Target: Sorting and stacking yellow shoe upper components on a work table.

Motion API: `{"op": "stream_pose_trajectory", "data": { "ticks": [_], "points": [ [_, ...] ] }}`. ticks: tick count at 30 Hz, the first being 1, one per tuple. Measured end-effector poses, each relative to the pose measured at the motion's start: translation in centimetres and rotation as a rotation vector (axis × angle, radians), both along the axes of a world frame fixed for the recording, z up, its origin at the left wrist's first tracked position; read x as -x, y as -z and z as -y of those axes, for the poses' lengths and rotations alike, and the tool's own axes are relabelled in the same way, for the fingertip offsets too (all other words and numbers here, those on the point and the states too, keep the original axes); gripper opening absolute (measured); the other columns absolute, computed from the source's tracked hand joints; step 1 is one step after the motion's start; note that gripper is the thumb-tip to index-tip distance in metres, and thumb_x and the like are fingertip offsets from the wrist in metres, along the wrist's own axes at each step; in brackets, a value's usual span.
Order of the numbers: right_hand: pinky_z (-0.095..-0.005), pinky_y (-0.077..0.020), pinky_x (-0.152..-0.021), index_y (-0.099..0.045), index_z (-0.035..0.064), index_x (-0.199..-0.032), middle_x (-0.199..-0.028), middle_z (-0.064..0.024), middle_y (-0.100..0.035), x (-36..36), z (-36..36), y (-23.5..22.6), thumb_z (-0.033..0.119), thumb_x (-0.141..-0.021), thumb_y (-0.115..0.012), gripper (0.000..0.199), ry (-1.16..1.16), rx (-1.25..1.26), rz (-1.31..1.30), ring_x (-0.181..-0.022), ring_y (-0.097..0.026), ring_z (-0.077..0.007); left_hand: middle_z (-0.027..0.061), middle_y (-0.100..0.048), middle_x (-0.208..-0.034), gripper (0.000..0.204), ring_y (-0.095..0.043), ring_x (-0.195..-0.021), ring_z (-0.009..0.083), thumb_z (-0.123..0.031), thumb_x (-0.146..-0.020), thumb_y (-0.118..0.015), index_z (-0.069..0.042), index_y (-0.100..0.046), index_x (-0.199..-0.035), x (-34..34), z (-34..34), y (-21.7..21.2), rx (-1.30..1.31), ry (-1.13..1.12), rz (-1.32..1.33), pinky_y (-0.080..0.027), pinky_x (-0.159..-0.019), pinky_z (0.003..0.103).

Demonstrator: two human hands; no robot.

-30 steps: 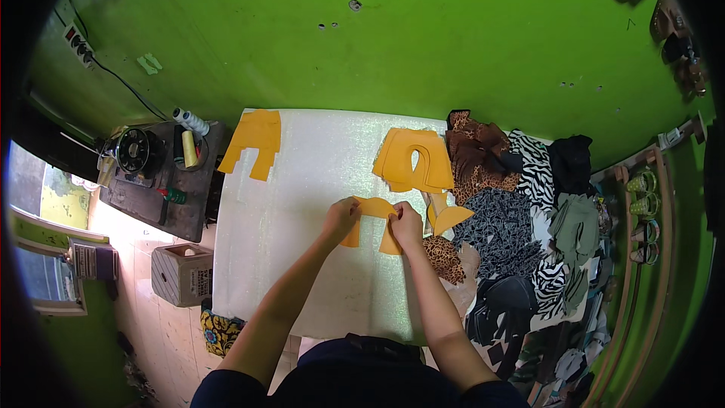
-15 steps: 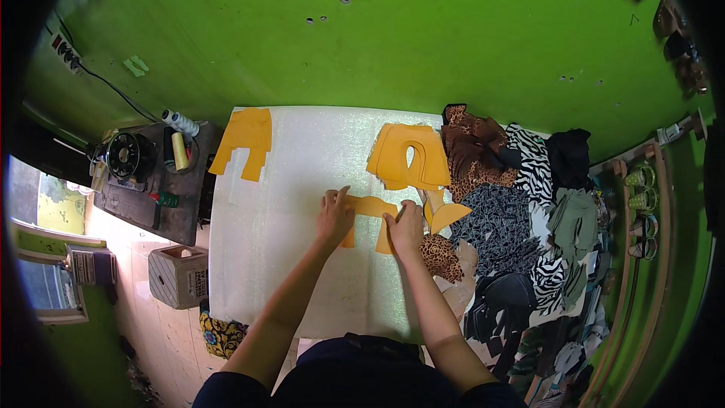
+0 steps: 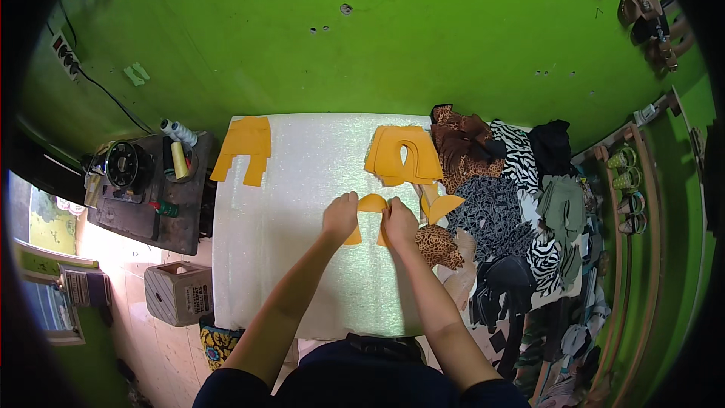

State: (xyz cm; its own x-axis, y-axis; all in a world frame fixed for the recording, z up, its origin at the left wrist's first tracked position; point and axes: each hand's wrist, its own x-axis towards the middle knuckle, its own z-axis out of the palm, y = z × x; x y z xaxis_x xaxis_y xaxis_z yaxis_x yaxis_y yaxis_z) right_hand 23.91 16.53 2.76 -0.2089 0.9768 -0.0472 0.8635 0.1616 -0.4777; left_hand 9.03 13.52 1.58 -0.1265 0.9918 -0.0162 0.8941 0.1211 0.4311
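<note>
Over the middle of the white table (image 3: 302,272), a yellow arch-shaped cut piece (image 3: 371,202) spans the gap between my two hands. Its left side is pinched in the curled fingers of my left hand (image 3: 341,214). My right hand (image 3: 400,222) grips the opposite side, thumb toward the middle. Below the fingers the yellow ends show; whether they belong to one layer or several I cannot tell. Beyond my right hand lies a stack of yellow U-shaped pieces (image 3: 381,153). More yellow pieces (image 3: 246,136) lie at the far left corner. A yellow half-round piece (image 3: 444,208) rests right of my right hand.
Leopard-print pieces (image 3: 438,248), dark patterned cloth (image 3: 487,215), zebra-print (image 3: 519,155) and black pieces pile up along the table's right. At left stands a dark side table (image 3: 177,223) with thread cones (image 3: 179,160). A grey box (image 3: 178,295) sits below it; a green wall (image 3: 249,45) rises behind.
Both hands have closed more tightly on the yellow piece, and its middle now bulges upward between them. The left hand has shifted slightly right. The whole view has turned a little.
</note>
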Motion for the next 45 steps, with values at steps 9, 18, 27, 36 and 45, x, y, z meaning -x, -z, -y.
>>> {"op": "stream_pose_trajectory", "data": {
  "ticks": [9,18,27,36,45],
  "points": [
    [-0.0431,-0.0455,-0.057,-0.047,0.0049,-0.087,-0.069,-0.0162,-0.061,8.5,1.7,-2.1,0.024,-0.083,-0.055,0.021,0.09,-0.009,-0.101,-0.065,-0.06,-0.0345,0.0139,-0.05,-0.096,0.027,-0.055,-0.089,0.03,-0.003,-0.075,-0.047,-0.006,-0.041,-0.101,7.9,3.3,-4.9,0.011,0.016,-0.002,-0.049,-0.069,0.04],
    [-0.0413,-0.0472,-0.061,-0.054,0.0043,-0.095,-0.075,-0.0177,-0.063,24.0,3.0,-2.8,0.021,-0.082,-0.056,0.021,-0.007,0.037,-0.308,-0.069,-0.061,-0.0336,0.021,-0.051,-0.105,0.031,-0.05,-0.097,0.037,-0.007,-0.08,-0.053,-0.003,-0.041,-0.108,23.6,6.4,-5.7,-0.102,-0.253,0.167,-0.043,-0.079,0.042],
    [-0.042,-0.0482,-0.06,-0.058,0.0083,-0.095,-0.077,-0.0174,-0.063,32.0,1.8,-2.4,0.033,-0.083,-0.053,0.028,0.029,0.061,-0.089,-0.07,-0.061,-0.0344,0.0189,-0.054,-0.1,0.03,-0.055,-0.086,0.0368,-0.003,-0.078,-0.05,-0.007,-0.042,-0.107,32.4,4.1,-3.7,-0.162,-0.285,0.155,-0.046,-0.07,0.044],
    [-0.039,-0.0474,-0.061,-0.058,0.0042,-0.092,-0.075,-0.0164,-0.063,34.5,0.0,0.1,0.03,-0.082,-0.054,0.028,0.099,0.089,-0.22,-0.07,-0.061,-0.032,0.02,-0.056,-0.098,0.028,-0.056,-0.086,0.0376,-0.005,-0.08,-0.049,-0.006,-0.043,-0.107,34.0,2.0,-1.9,-0.189,-0.306,0.225,-0.046,-0.07,0.042],
    [-0.0341,-0.0452,-0.058,-0.06,-0.0009,-0.086,-0.071,-0.0145,-0.062,34.0,-1.4,1.6,0.026,-0.08,-0.06,0.027,0.115,0.153,-0.468,-0.061,-0.059,-0.0253,0.0205,-0.06,-0.089,0.026,-0.058,-0.084,0.0365,-0.009,-0.079,-0.057,-0.003,-0.049,-0.103,35.0,1.1,-1.1,-0.122,-0.425,0.628,-0.047,-0.069,0.039]
  ]
}}
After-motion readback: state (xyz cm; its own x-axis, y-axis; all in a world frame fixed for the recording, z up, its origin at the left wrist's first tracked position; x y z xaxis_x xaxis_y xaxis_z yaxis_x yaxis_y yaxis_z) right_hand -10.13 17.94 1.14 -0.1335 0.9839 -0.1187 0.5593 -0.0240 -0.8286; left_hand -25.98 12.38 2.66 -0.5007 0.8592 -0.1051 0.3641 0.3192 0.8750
